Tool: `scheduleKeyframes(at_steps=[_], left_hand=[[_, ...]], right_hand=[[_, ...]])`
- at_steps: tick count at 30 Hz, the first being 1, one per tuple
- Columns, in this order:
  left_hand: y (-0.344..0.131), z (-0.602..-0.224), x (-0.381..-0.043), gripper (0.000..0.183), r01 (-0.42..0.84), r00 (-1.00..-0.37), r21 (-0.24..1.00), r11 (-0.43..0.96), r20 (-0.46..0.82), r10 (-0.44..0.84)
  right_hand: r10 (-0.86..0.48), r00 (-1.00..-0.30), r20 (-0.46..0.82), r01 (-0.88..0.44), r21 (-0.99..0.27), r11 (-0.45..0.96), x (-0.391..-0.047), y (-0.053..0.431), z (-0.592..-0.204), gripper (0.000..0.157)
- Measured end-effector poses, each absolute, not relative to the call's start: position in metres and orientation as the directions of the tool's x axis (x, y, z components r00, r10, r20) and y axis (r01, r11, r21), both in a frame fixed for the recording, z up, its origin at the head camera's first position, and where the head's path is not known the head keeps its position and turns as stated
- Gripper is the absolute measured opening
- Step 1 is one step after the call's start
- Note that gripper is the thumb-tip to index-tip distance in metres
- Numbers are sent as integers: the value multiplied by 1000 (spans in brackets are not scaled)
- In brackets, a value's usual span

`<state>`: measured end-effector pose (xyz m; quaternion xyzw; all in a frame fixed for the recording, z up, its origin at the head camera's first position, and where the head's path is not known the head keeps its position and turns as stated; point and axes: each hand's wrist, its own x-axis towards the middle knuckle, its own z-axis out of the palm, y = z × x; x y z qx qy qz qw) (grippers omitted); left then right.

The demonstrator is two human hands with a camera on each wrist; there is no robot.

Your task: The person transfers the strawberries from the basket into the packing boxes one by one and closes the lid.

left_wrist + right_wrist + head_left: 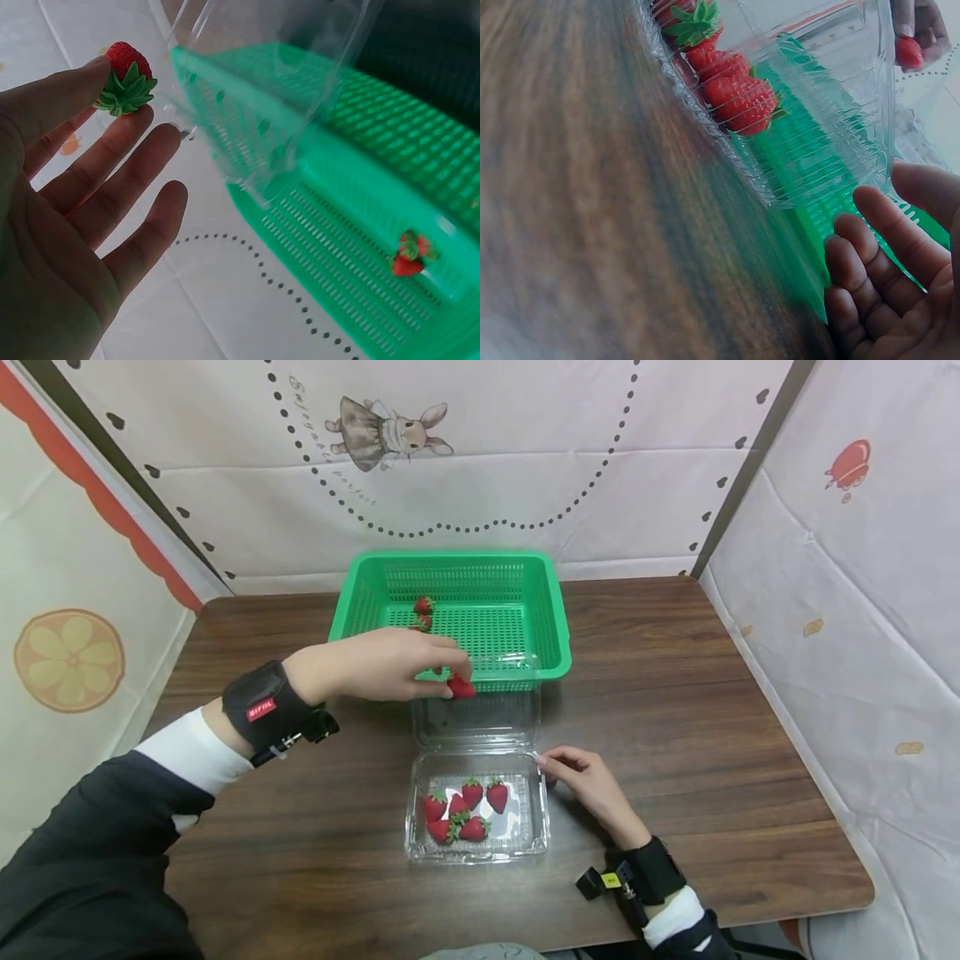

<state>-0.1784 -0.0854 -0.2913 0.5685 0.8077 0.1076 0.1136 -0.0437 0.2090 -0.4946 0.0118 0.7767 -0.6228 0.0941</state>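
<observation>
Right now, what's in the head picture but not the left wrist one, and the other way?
Only the head view shows the right hand, six strawberries in the clear box, and the bunny picture. Only the left wrist view shows the palm of the left hand. Both show that hand pinching a strawberry, and the green basket with more strawberries.

Pinches a green-capped red strawberry point(461, 687) in the left grip point(386, 664) above the opened lid point(476, 724) of a clear box point(519, 835), touching its rim with the right grip point(590, 783), with six strawberries point(472, 792) inside and two point(423, 605) in the green basket point(491, 625).
</observation>
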Motion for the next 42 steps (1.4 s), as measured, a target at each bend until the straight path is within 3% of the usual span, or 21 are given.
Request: scheduleKeyframes(at_steps=[6,15,23,32,42], left_hand=[[-92,-308,-160,22,889,-321,321,327,-74,944],[-97,-348,-126,25,928,-261,260,266,-55,964],[-100,-372,-105,31,952,-291,96,292,-28,956],[-99,-394,-91,31,954,-297,32,298,-33,954],[-94,-414,-84,22,939,-326,-110,326,24,945]], right_hand=[[-98,-982,-159,135,-968,212,-45,209,-496,28],[-95,-984,-152,128,-966,225,-45,209,-497,29],[-82,-985,-152,129,-963,236,-44,208,-497,29],[-74,-986,-152,132,-965,225,-44,207,-497,29],[-98,-983,-155,130,-966,221,-44,207,-498,30]])
